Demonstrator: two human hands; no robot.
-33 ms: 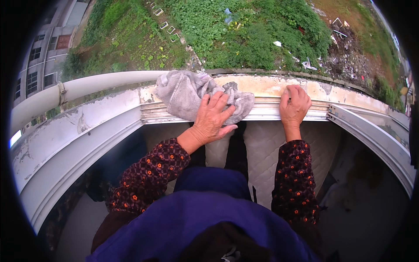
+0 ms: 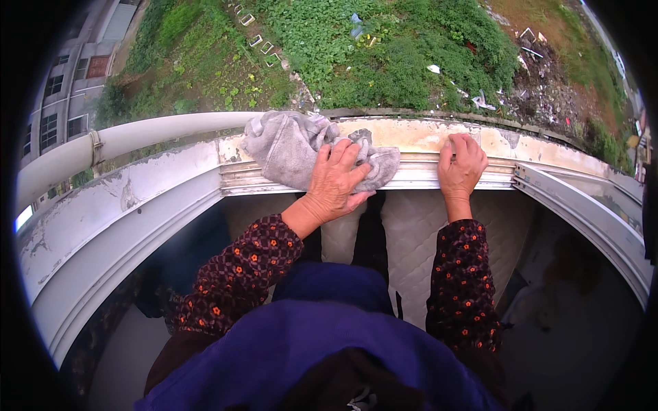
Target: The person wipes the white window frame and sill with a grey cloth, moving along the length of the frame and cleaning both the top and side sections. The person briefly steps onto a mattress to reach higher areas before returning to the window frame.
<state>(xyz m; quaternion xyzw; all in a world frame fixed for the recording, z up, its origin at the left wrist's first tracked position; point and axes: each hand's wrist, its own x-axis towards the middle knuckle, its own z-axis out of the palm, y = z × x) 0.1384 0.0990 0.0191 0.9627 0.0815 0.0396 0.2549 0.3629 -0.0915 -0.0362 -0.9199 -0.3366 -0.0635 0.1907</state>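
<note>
A crumpled grey rag [image 2: 284, 147] lies bunched over the window sill [image 2: 418, 135] and the white frame tracks below it. On its right part rests my left hand [image 2: 336, 179], its fingers bent into the folds and the thumb stretched out along the lower edge. The sill's surface is stained yellow-brown, with worn patches. To the right of the rag, my right hand [image 2: 462, 168] sits on the sill and tracks [image 2: 421, 175] with its fingers curled in. Whatever its fingertips may grip is hidden.
A thick pale pipe [image 2: 164, 130] with a clamp runs outside at the left. White side frames [image 2: 589, 212] bound the opening. Far below lie green plants [image 2: 404, 61] and scattered rubbish [image 2: 541, 82]. A quilted pale pad [image 2: 418, 240] is under the inner side.
My left hand and forearm have shifted very slightly to the right over the rag. My right hand stays at the same spot on the sill.
</note>
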